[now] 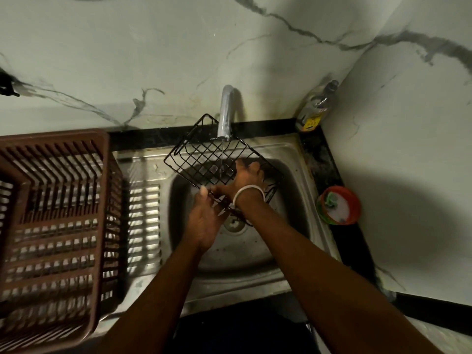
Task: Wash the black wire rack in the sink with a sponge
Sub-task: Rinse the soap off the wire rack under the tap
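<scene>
The black wire rack [199, 154] is tilted over the steel sink [293, 159], directly under the tap [226, 111]. A thin stream of water [222, 152] runs through its grid. My left hand [204, 221] grips the rack's near edge, thumb over the wire. Inside the rack, my right hand [246, 177], with a white bangle on its wrist, presses spread fingers on the grid. A green sponge [330, 200] lies in an orange tub [341, 208] on the counter to the right, and neither hand touches it.
A large brown plastic dish drainer [51, 200] stands on the sink's ribbed draining board at the left. A bottle of dish liquid [315, 108] stands in the back right corner. Marble walls close in behind and on the right.
</scene>
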